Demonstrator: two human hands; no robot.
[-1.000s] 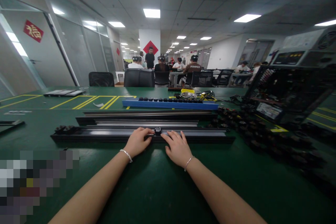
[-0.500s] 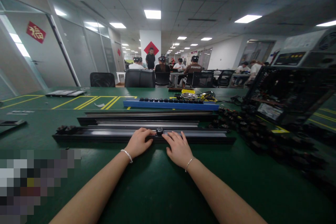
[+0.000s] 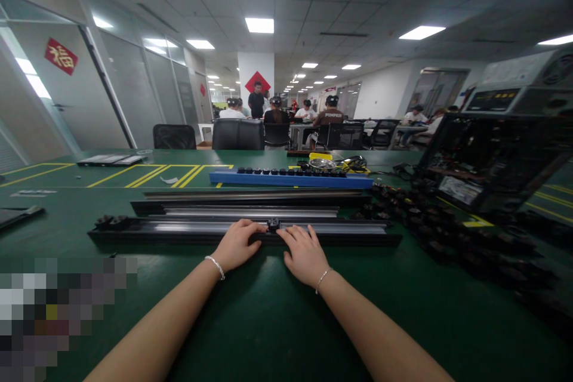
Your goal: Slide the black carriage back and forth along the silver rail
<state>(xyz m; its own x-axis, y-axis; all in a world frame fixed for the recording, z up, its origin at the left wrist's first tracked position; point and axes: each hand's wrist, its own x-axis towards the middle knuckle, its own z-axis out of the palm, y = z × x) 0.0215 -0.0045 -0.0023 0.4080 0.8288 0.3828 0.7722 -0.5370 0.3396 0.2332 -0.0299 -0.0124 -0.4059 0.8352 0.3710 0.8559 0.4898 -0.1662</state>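
Observation:
A long black channel point(image 3: 134, 231) with a shiny strip inside lies crosswise on the green table. Midway along it sits a small black part point(image 3: 273, 224). My left hand point(image 3: 237, 245) rests over the channel's front edge, fingertips at the part's left side, thumb apart in front. From the other side my right hand point(image 3: 304, 253) reaches in with spread fingers, its index fingertip at or close to the part's right side. Neither hand is wrapped around anything. More small black parts point(image 3: 111, 222) sit at the channel's left end.
Behind lie another black channel point(image 3: 179, 206) and a blue rail point(image 3: 286, 179) bearing several black parts. Many dark parts point(image 3: 430, 221) are strewn at right beside an open computer case point(image 3: 465, 155). A flat panel point(image 3: 111, 159) lies far left. People sit beyond the chairs point(image 3: 238, 133).
The small black part appears slightly further right within the channel. Both hands keep nearly the same place and pose.

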